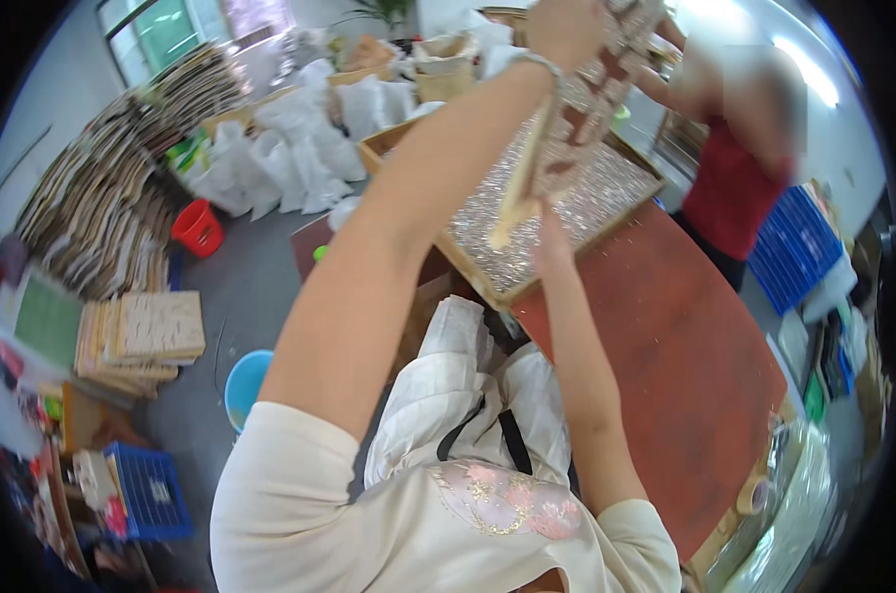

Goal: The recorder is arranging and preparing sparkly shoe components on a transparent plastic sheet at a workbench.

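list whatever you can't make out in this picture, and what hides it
All in the head view:
- Left hand: fingers not clear, cut off by the top edge.
- Patterned panel: far end, cut off by the top edge.
- Right hand: exact finger hold, too small and blurred.
- Co-worker: face, blurred out.
- Tray: part of its inside, behind the panel.
- Glittering bits: single shapes, too small.

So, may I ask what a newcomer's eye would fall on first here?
Probably the wood-edged panel with brown patches, steeply tilted, the left hand by its top and the right hand by its lower end. Below it, a wooden tray of silvery, glittering bits catches the light. Farther back, white sacks are heaped together.
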The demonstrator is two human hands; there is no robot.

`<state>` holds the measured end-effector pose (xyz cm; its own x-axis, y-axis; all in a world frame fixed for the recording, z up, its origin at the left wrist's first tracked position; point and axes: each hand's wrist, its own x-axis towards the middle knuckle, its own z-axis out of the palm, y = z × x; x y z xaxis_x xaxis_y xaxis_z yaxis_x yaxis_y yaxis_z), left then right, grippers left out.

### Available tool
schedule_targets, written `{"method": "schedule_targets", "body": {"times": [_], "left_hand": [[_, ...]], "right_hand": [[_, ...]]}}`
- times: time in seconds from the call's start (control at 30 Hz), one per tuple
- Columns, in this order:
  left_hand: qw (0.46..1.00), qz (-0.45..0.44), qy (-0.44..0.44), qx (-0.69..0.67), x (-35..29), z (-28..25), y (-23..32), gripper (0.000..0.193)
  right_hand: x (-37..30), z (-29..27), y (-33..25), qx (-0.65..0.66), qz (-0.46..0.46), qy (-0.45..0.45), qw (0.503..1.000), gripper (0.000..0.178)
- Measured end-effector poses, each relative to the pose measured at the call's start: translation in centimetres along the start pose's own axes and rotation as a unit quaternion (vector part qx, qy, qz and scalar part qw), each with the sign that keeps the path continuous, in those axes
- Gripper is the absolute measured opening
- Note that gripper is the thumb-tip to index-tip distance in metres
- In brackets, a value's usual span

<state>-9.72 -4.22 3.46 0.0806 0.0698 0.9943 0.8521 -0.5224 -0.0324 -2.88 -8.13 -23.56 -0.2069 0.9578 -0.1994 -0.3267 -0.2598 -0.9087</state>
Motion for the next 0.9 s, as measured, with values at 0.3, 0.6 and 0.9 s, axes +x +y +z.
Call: {"method": "schedule_targets", "body": {"times": [0.3,0.6,0.9], "left_hand": [[0.991,-0.047,0.065,-0.106,-0.8,18.5,5.4,0.019],[0.978,-0.139,0.132,-0.079,-1.1,28.1,3.0,0.029],[0.932,-0.165,0.193,-0.259,-3.4,28.8,-5.2,0.019]], "right_hand": [[8.4,-10.3,-3.0,0.438,-0.046,-0.035,0.897,0.044],[16.1,-14.6,-1.6,0.248,-0.086,-0.179,0.948,0.022],[19.6,-13.1,-3.4,0.295,-0.037,-0.279,0.913,0.041]]}}
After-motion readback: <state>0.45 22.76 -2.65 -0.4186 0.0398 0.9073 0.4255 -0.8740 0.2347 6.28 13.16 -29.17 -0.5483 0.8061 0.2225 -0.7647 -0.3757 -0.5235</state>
